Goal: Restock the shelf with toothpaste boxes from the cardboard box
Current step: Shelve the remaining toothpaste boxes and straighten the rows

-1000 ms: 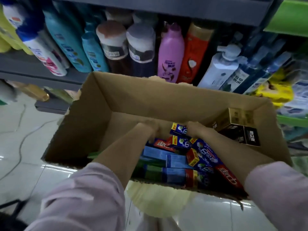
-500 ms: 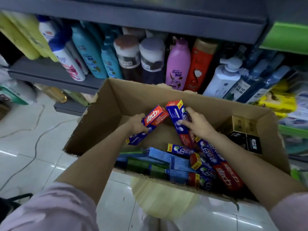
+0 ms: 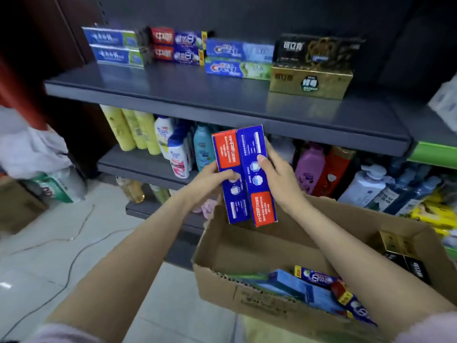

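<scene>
Scanning from the left, the upper shelf (image 3: 173,90) carries a thin back row of toothpaste: two blue-and-green boxes (image 3: 113,47), then two red-and-blue boxes (image 3: 176,47), two Crest boxes (image 3: 238,60), and a black carton stacked on a gold one (image 3: 311,68), all with a broad bare strip of shelf in front, which is presumably where new stock belongs. Below that, the left hand (image 3: 210,180) closes on one red-and-blue toothpaste box (image 3: 228,174) with its thumb across the face, and the right hand (image 3: 277,174) closes on a second box (image 3: 259,177) pressed side by side against the first. Both boxes stand roughly upright with their printed backs to the camera, held together probably so they can go up as a pair beside the matching brand. They hang just above the far rim of the cardboard box (image 3: 247,288), well short of the upper shelf. Inside the carton more toothpaste boxes (image 3: 316,290) lie flat, though how many is hard to tell, as the right forearm covers part of them.
</scene>
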`<state>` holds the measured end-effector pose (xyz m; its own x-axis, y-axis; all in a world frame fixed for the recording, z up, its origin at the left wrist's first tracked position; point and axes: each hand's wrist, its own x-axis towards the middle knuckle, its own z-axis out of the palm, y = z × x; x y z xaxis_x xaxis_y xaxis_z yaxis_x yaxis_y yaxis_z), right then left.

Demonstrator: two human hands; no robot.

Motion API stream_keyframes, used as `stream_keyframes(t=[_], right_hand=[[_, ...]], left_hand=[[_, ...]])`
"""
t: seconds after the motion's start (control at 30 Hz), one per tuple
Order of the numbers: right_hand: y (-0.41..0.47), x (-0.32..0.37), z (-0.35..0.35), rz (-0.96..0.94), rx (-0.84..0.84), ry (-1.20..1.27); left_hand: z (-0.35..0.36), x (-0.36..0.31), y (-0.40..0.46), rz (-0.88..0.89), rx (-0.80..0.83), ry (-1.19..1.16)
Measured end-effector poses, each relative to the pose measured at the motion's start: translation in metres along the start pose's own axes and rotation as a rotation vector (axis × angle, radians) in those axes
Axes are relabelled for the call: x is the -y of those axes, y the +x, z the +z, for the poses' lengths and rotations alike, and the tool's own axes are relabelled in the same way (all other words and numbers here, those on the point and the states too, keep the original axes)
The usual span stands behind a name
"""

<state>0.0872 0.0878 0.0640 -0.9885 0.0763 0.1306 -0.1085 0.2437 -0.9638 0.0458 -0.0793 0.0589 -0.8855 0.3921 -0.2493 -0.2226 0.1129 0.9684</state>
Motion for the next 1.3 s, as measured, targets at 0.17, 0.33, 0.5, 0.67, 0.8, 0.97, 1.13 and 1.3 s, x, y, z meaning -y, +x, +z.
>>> stream_keyframes(t=[0.17,0.33,0.5,0.67,0.8,0.97,1.13,1.3], right_hand=[[0.038,0.054,0.069,-0.019,-0.11,0.115],[0.073,0.11,0.103,-0.197,-0.094,-0.204],[0.106,0.167,0.135,-0.251,0.114,-0.16],[0.158,0.196,0.156,-0.063,0.304,0.185],[0.205,0.188,0.168,-0.043,0.136,0.009],[0.26,0.176,0.171,-0.058,0.18,-0.255],[0.299,0.181,0.175,0.004,0.126,-0.468],[0.341,0.19,0.177,-0.09,0.074,-0.779]], left_hand=[[-0.073,-0.049,-0.008,0.127,0.011,-0.092],[-0.148,-0.084,-0.008,0.224,-0.108,-0.156],[-0.193,-0.121,0.003,0.33,-0.27,-0.169],[-0.222,-0.158,0.03,0.347,-0.266,-0.164],[-0.24,-0.175,0.062,0.375,-0.21,-0.061],[-0.263,-0.19,0.099,0.348,-0.304,0.072],[-0.299,-0.204,0.128,0.307,-0.345,0.1],[-0.332,-0.222,0.159,0.352,-0.317,0.18]])
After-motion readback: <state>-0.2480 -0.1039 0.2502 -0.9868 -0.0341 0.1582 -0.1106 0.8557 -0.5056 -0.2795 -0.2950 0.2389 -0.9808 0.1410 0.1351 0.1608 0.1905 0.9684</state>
